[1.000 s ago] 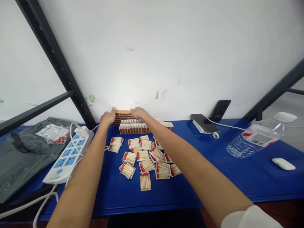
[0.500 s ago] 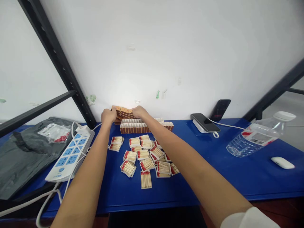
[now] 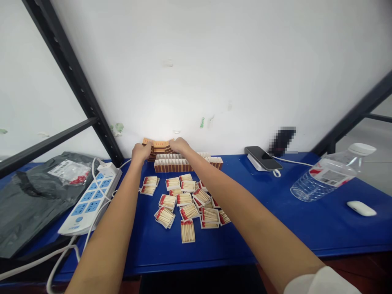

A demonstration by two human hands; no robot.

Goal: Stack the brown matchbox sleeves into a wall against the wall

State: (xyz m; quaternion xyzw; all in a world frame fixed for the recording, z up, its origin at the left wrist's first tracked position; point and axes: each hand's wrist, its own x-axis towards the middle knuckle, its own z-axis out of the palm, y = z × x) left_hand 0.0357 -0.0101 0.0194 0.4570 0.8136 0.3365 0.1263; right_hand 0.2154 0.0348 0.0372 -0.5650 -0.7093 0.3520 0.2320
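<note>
At the back of the blue table, against the wall, a stack of orange-topped matchbox sleeves (image 3: 159, 146) lies between my two hands. My left hand (image 3: 142, 151) is closed on the stack's left end. The right end is gripped by my right hand (image 3: 180, 145), fingers bent and partly hidden. The sleeves in the middle sit lower than those at the ends. Just in front stand rows of brown-sided, white-topped matchbox sleeves (image 3: 171, 165), partly covered by my right forearm. Nearer to me lie several matchbox trays (image 3: 188, 231) full of red-tipped matches, some overlapping.
To the left are a white power strip (image 3: 92, 200) with cables and a grey plastic bag (image 3: 27, 204) bearing a clear packet (image 3: 72, 170). On the right are a phone (image 3: 263, 158), a clear bottle (image 3: 324, 177) and a small white case (image 3: 361, 208). Black shelf posts (image 3: 76, 81) flank the table.
The orange-topped sleeves between my hands have shifted; the middle ones now sit lower, with the ends raised. Both hands stay at the stack's ends. The match trays have not moved.
</note>
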